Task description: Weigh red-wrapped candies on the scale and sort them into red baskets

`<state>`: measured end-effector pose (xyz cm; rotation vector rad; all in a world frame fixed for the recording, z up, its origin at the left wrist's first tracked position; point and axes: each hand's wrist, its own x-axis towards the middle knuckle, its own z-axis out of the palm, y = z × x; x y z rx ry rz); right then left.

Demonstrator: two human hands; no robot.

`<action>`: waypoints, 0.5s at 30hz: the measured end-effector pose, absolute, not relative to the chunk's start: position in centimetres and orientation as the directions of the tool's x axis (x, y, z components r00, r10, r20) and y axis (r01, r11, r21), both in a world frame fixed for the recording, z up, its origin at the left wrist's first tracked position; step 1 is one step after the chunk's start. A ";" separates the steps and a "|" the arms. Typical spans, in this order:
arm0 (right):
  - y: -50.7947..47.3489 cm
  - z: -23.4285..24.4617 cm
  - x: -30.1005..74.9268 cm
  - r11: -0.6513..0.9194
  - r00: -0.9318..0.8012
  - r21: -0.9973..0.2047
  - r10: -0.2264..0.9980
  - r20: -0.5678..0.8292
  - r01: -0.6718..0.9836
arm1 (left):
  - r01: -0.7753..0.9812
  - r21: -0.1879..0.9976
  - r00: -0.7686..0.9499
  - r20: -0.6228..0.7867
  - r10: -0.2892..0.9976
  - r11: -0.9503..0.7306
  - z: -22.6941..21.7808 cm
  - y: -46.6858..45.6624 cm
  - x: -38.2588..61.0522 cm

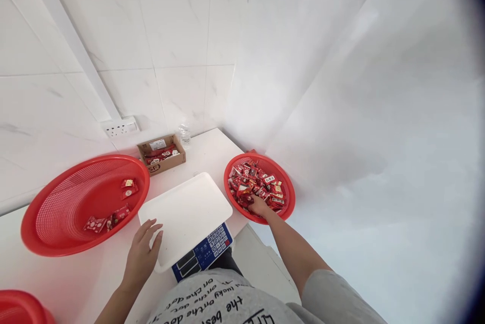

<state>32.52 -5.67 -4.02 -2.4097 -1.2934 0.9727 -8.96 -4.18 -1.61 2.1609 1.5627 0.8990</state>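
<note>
My right hand (pixel 258 205) reaches into the small red basket (pixel 288 185) at the right, fingers curled among the many red snack packets (pixel 255 182) piled there. What it grips is hidden under the fingers. My left hand (pixel 143 250) rests on the table with fingers stretched out, touching the left front corner of the white scale tray (pixel 185 213). The scale's blue keypad (pixel 206 250) faces me. A large red basket (pixel 60 202) on the left holds a few red packets (pixel 109 215).
A small cardboard box (pixel 162 153) with packets and a clear plastic bottle (pixel 184 135) stand at the back by the tiled wall. A wall socket (pixel 119 127) sits above the table. Another red basket's rim (pixel 18 306) shows at the bottom left.
</note>
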 end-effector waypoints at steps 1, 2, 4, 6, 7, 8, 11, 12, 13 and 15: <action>-5.8 -3.7 32.6 -0.587 0.388 -0.545 0.807 -0.445 0.598 | 0.728 0.593 0.200 0.297 0.934 -0.344 -1.6 -4.2 -9.0; -5.9 -3.4 32.8 -0.594 0.389 -0.597 0.805 -0.448 0.539 | 0.729 0.593 0.199 0.295 0.934 -0.343 -1.7 -4.2 -9.1; -6.2 -2.7 33.0 -0.599 0.399 -0.683 0.796 -0.455 0.418 | 0.731 0.592 0.202 0.287 0.936 -0.339 -1.8 -4.2 -9.2; -6.4 -1.7 33.1 -0.589 0.408 -0.749 0.790 -0.457 0.302 | 0.732 0.591 0.207 0.281 0.937 -0.339 -1.9 -4.3 -9.1; -6.4 -1.2 33.0 -0.576 0.408 -0.778 0.792 -0.455 0.251 | 0.730 0.593 0.209 0.280 0.937 -0.340 -1.9 -4.4 -9.1; -6.4 -0.6 32.8 -0.558 0.406 -0.804 0.796 -0.449 0.205 | 0.728 0.593 0.212 0.282 0.936 -0.344 -1.9 -4.4 -9.0; -6.0 1.2 31.2 -0.478 0.366 -0.873 0.833 -0.415 0.097 | 0.711 0.593 0.232 0.308 0.923 -0.377 -1.9 -4.6 -8.7; -5.8 1.8 30.3 -0.451 0.343 -0.890 0.849 -0.402 0.071 | 0.705 0.594 0.238 0.318 0.918 -0.389 -1.8 -4.6 -8.6; -5.6 2.2 29.3 -0.426 0.318 -0.903 0.864 -0.390 0.050 | 0.698 0.595 0.243 0.326 0.914 -0.398 -1.8 -4.6 -8.5; -5.0 2.9 26.9 -0.382 0.239 -0.924 0.896 -0.373 -0.010 | 0.690 0.600 0.248 0.329 0.911 -0.405 -1.7 -4.7 -8.2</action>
